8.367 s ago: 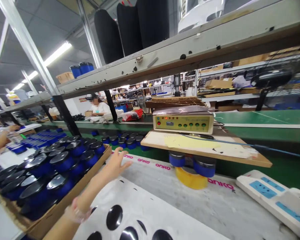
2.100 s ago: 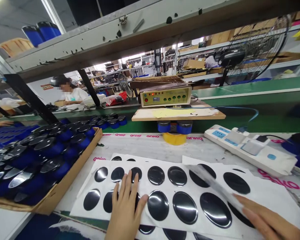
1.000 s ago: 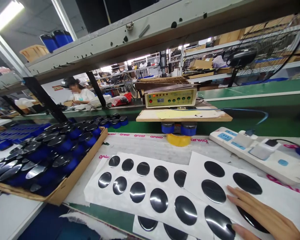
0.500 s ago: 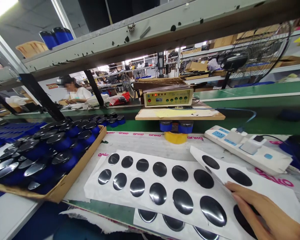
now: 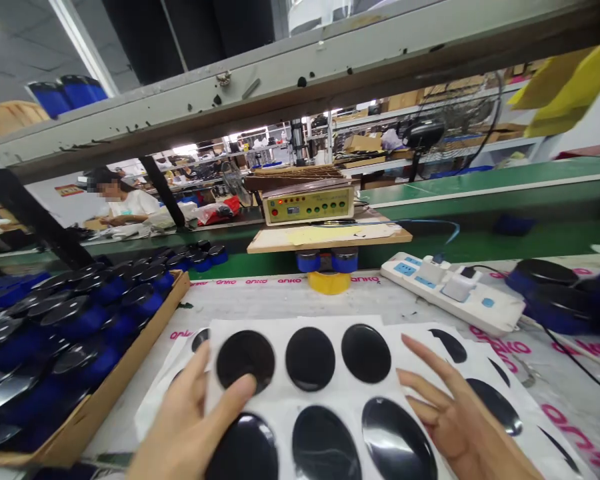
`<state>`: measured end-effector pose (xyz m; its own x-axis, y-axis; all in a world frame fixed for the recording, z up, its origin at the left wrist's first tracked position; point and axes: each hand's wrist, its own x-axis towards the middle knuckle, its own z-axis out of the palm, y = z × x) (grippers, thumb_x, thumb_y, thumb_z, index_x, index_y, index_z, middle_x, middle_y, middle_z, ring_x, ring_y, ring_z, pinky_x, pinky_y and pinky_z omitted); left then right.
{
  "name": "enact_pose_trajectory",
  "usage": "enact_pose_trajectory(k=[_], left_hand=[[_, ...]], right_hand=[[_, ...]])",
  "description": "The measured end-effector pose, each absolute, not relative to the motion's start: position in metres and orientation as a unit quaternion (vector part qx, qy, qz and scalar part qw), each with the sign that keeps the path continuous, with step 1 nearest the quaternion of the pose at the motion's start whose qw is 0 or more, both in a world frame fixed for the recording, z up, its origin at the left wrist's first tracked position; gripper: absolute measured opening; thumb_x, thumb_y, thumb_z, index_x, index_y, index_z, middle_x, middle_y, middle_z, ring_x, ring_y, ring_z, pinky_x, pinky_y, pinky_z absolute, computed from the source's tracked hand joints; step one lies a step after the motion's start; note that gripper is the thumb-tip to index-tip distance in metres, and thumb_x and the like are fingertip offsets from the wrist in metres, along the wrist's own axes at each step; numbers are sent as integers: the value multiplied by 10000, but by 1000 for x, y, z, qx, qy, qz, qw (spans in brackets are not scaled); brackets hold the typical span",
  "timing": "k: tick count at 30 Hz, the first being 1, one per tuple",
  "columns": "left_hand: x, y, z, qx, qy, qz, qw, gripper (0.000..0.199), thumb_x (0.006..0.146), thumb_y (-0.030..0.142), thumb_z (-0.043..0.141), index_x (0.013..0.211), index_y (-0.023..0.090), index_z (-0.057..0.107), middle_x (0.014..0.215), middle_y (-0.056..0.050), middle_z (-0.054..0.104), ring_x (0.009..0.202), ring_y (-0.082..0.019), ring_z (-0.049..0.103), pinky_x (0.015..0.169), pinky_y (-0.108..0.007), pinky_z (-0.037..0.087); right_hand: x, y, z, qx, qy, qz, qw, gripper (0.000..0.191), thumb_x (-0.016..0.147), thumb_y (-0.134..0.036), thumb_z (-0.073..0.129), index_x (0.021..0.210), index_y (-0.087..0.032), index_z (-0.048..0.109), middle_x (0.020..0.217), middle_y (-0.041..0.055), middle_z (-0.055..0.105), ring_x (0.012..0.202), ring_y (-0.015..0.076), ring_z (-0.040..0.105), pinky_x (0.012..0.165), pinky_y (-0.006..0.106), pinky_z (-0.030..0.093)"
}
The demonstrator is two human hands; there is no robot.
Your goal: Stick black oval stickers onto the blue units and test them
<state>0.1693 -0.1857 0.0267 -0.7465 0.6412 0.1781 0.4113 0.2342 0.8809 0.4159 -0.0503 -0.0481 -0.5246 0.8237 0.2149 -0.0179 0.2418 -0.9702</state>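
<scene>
A white sheet (image 5: 281, 400) with rows of glossy black round stickers is raised in front of me. My left hand (image 5: 185, 420) grips its left edge, the thumb pressed over the upper left black circle. At the sheet's right edge is my right hand (image 5: 460, 417), its fingers spread apart; whether the fingertips touch the edge, I cannot tell. More sticker sheets (image 5: 153, 393) lie beneath on the covered table, showing on both sides of the raised one.
A cardboard tray (image 5: 125, 357) of blue, black-topped containers stands at left. A white power strip (image 5: 490, 310) with plugs lies at right, near more blue containers (image 5: 547, 293). Behind are a yellow tape roll (image 5: 329, 283) and a control box (image 5: 310, 205) on a board. Another person (image 5: 125, 200) sits far left.
My left hand has come into view holding a raised sticker sheet. My right hand has shifted left, its fingers now spread beside that sheet. The view has turned somewhat to the right.
</scene>
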Motion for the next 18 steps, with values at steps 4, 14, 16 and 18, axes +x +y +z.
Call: enact_pose_trajectory(k=[4, 14, 16, 18], left_hand=[[165, -147, -6, 397, 801, 417, 164, 738, 803, 556, 532, 1413, 238, 265, 1250, -113, 578, 982, -291, 642, 830, -467, 529], [228, -138, -64, 656, 676, 334, 20, 441, 864, 248, 554, 1294, 237, 461, 1167, -74, 639, 1100, -249, 589, 897, -389, 528], [242, -132, -78, 672, 670, 315, 14, 719, 755, 241, 684, 1381, 207, 333, 1288, -108, 569, 1175, -287, 544, 927, -410, 522], [249, -129, -89, 677, 672, 300, 0, 971, 657, 257, 773, 1431, 179, 192, 1369, -151, 489, 1233, -323, 490, 960, -449, 504]], right_hand=[[428, -42, -38, -446, -704, 420, 359, 520, 864, -490, 512, 1333, -271, 456, 1083, 91, 675, 856, 213, 679, 726, 293, 565], [421, -46, -43, -378, -852, 237, 273, 627, 812, -45, 320, 1396, -273, 303, 1172, 53, 603, 1077, 163, 574, 903, 311, 496], [407, -48, -46, -330, -889, 220, 227, 765, 701, 17, 358, 1424, -224, 287, 1224, 86, 566, 1125, 214, 521, 944, 397, 464], [395, -48, -50, -298, -917, 185, 189, 818, 616, 15, 427, 1410, -163, 335, 1228, 118, 566, 1082, 280, 511, 930, 491, 448]])
